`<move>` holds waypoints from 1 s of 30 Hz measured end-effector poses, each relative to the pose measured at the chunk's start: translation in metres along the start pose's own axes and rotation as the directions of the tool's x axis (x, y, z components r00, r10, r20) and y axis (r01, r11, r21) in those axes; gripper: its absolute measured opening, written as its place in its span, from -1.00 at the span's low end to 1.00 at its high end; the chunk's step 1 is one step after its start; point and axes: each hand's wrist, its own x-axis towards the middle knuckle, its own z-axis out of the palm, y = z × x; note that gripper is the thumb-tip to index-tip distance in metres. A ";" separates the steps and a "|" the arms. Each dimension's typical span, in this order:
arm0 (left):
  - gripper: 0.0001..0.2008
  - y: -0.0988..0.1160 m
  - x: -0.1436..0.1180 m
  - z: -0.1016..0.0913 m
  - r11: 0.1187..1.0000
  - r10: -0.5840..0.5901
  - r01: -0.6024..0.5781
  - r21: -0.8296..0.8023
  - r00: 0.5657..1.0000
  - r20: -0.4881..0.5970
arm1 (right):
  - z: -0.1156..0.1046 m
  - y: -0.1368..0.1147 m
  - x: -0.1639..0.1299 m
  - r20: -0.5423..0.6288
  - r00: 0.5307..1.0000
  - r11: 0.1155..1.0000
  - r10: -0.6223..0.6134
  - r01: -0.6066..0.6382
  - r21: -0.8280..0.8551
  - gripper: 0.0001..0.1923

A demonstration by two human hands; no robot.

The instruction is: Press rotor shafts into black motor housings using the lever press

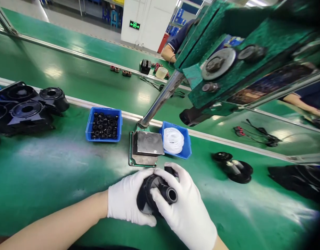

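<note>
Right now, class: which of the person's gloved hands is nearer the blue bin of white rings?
Right. The right hand lies just below the blue bin; the left hand sits further left, below the metal block.

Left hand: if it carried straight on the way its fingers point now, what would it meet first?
The left hand points rightward, fingers wrapped on the black impeller part, so it meets that part at once, with the right hand just behind it. Depth beyond is unclear.
</note>
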 end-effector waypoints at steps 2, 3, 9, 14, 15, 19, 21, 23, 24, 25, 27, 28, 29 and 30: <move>-0.02 -0.001 0.000 0.000 1.000 0.015 -0.015 0.003 1.000 -0.004 | 0.002 0.000 -0.001 0.003 1.000 1.000 0.007 -0.007 0.000 -0.65; -0.04 -0.002 0.000 0.000 1.000 0.020 -0.020 0.004 1.000 -0.001 | 0.004 0.000 -0.002 -0.001 1.000 1.000 0.009 -0.009 0.002 -0.64; 0.20 -0.018 -0.005 0.008 0.993 0.090 -0.088 0.073 0.995 -0.033 | 0.011 0.001 -0.004 -0.014 0.999 0.998 0.041 -0.040 0.039 -0.64; -0.02 -0.021 -0.004 0.017 0.909 0.384 -0.365 0.199 0.921 -0.061 | 0.019 -0.004 -0.007 -0.065 0.995 0.992 0.081 -0.074 0.101 -0.37; -0.07 -0.020 -0.003 0.018 0.901 0.400 -0.378 0.212 0.913 -0.076 | 0.022 -0.005 -0.007 -0.074 0.993 0.990 0.093 -0.084 0.116 -0.31; -0.15 -0.017 -0.003 0.026 0.884 0.426 -0.381 0.271 0.895 -0.135 | 0.019 -0.004 -0.006 -0.021 0.991 0.967 0.130 -0.122 0.222 -0.19; -0.15 -0.012 -0.006 0.025 0.876 0.427 -0.366 0.313 0.891 -0.154 | 0.001 0.008 0.001 0.037 0.997 0.948 0.067 -0.076 0.311 -0.19; -0.14 0.000 -0.008 0.017 0.861 0.430 -0.350 0.369 0.888 -0.162 | -0.033 0.025 0.014 -0.034 0.999 0.919 0.024 -0.009 0.395 -0.35; -0.13 0.009 -0.008 0.011 0.848 0.438 -0.343 0.403 0.883 -0.170 | -0.055 0.035 0.023 -0.150 0.987 0.905 0.052 0.017 0.424 -0.47; -0.14 0.019 -0.007 0.004 0.837 0.442 -0.330 0.436 0.877 -0.187 | -0.080 0.043 0.034 -0.306 0.947 0.900 0.096 0.049 0.433 -0.54; -0.17 0.040 0.001 -0.013 0.832 0.440 -0.287 0.476 0.863 -0.249 | -0.132 0.052 0.064 -0.556 0.819 0.886 0.140 0.147 0.440 -0.60; -0.19 0.049 0.008 -0.020 0.838 0.428 -0.261 0.479 0.859 -0.280 | -0.158 0.052 0.083 -0.640 0.755 0.866 0.143 0.218 0.451 -0.61; -0.21 0.056 0.016 -0.028 0.849 0.410 -0.239 0.471 0.861 -0.302 | -0.183 0.048 0.103 -0.650 0.749 0.818 0.126 0.293 0.496 -0.61; -0.23 0.061 0.026 -0.034 0.863 0.391 -0.227 0.452 0.866 -0.311 | -0.206 0.041 0.124 -0.672 0.730 0.746 0.122 0.379 0.547 -0.59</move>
